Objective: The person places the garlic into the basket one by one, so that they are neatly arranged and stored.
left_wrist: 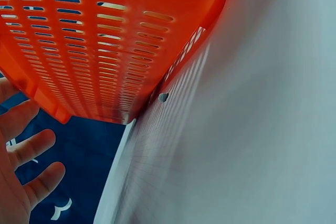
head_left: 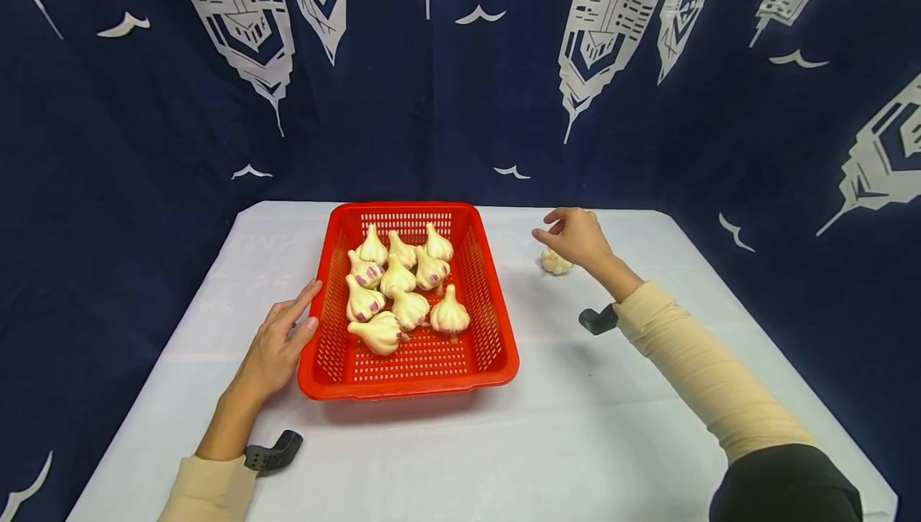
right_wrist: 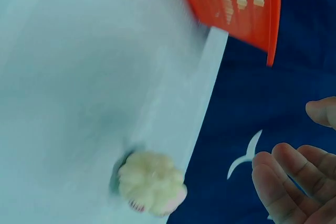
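Observation:
A red perforated plastic basket (head_left: 410, 388) sits on the white table with several garlic bulbs (head_left: 397, 276) inside. My left hand (head_left: 277, 342) rests against the basket's left rim with its fingers extended; in the left wrist view those fingers (left_wrist: 34, 148) lie beside the basket wall. To the right of the basket, a single garlic bulb (head_left: 556, 261) lies on the table, seen root side up in the right wrist view. Above that bulb hovers my right hand (head_left: 579, 238), fingers loosely bent, with nothing between thumb and fingertips.
The white-covered table (head_left: 576, 426) ends just behind the basket and the lone bulb. Beyond its back edge hangs a dark blue cloth (head_left: 388, 154) with white building prints. A dark wrist device (head_left: 599, 320) sits at the right sleeve, another (head_left: 277, 452) at the left.

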`<state>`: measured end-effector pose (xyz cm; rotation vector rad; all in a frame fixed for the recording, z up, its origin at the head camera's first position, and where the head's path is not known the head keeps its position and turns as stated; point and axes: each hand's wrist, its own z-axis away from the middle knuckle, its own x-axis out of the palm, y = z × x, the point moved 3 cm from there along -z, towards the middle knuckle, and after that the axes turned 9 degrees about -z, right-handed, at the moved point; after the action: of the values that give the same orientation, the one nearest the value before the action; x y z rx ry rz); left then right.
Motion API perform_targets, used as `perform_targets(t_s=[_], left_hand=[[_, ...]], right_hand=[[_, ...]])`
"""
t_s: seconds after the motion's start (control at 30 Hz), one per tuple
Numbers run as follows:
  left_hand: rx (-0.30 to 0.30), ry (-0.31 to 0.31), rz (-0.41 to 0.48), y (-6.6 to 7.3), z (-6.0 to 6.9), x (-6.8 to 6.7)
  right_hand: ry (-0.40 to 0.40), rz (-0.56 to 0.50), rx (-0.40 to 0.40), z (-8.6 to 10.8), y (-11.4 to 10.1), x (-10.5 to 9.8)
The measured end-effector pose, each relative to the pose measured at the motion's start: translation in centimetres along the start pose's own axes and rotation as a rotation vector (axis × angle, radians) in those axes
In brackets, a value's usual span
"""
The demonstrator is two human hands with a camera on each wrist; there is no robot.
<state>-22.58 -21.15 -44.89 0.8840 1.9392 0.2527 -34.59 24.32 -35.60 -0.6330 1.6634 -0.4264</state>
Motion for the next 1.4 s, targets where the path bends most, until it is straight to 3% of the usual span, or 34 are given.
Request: perform_targets(t_s=[0.53, 0.93, 1.23, 1.4], left_hand=[[-0.002, -0.005, 0.007, -0.2, -0.2, 0.4], [0.003, 0.008, 0.000, -0.2, -0.1, 0.0], [0.005, 0.008, 0.000, -0.2, 0.0, 0.1], [0.003, 0.004, 0.000, -0.3, 0.0, 0.2]], right_hand=[[0.131, -0.034, 0.165, -0.2, 6.0, -2.6], [0.136, 0.007, 0.341, -0.6, 8.5, -0.5], [0.083, 0.034, 0.483, -0.5, 9.6, 1.0], [0.048, 0.033, 0.493, -0.5, 9.8, 1.7]])
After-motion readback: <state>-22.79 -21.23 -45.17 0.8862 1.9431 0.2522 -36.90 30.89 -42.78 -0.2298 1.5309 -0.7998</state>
